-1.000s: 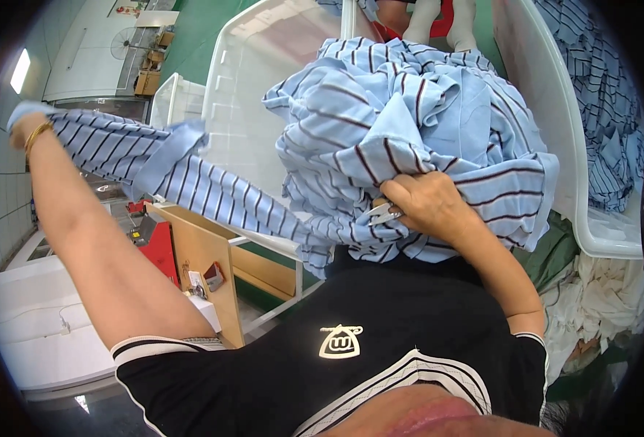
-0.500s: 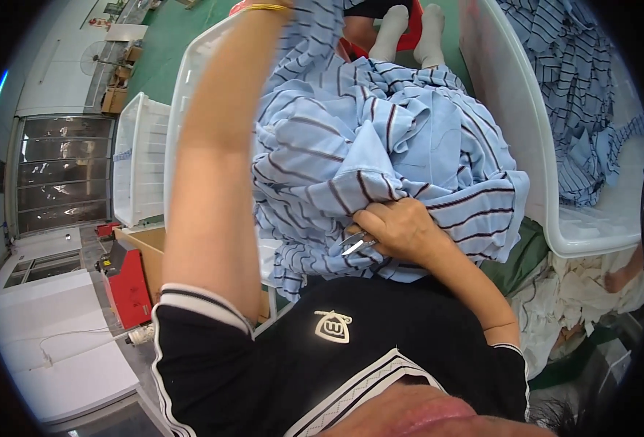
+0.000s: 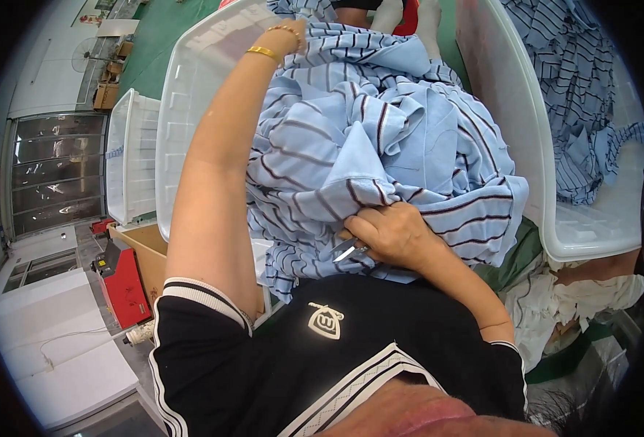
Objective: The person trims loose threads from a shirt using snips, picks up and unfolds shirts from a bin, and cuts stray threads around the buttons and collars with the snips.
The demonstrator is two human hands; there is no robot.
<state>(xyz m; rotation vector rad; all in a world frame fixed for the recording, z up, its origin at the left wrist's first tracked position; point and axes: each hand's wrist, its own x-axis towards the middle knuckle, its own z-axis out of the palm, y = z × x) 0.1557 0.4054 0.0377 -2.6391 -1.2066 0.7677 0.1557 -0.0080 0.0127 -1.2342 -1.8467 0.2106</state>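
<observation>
A big heap of light blue fabric with dark stripes (image 3: 314, 160) lies bunched in front of my body. My left hand (image 3: 290, 38) is stretched out to the heap's far left side, closed on a part of the striped fabric; its fingertips are mostly hidden. Close to my chest, my right hand (image 3: 393, 231) is curled around a pair of small metal thread snips (image 3: 346, 253), whose blades stick out to the left. The knuckles of that hand press against the fabric's near folds, and a cloth edge runs by its fingers.
White plastic bins stand at the left (image 3: 172, 138) and right (image 3: 547, 226); the right one holds more striped fabric (image 3: 580, 109). Whitish cloth (image 3: 533, 320) lies at lower right, beside another person's arm (image 3: 602, 267). A person's legs (image 3: 429, 29) show beyond the heap. A red machine (image 3: 121, 288) stands left.
My left hand has come down into view from beyond the upper edge, and fabric now lies across the heap's far side. My right hand has shifted slightly left with the snips.
</observation>
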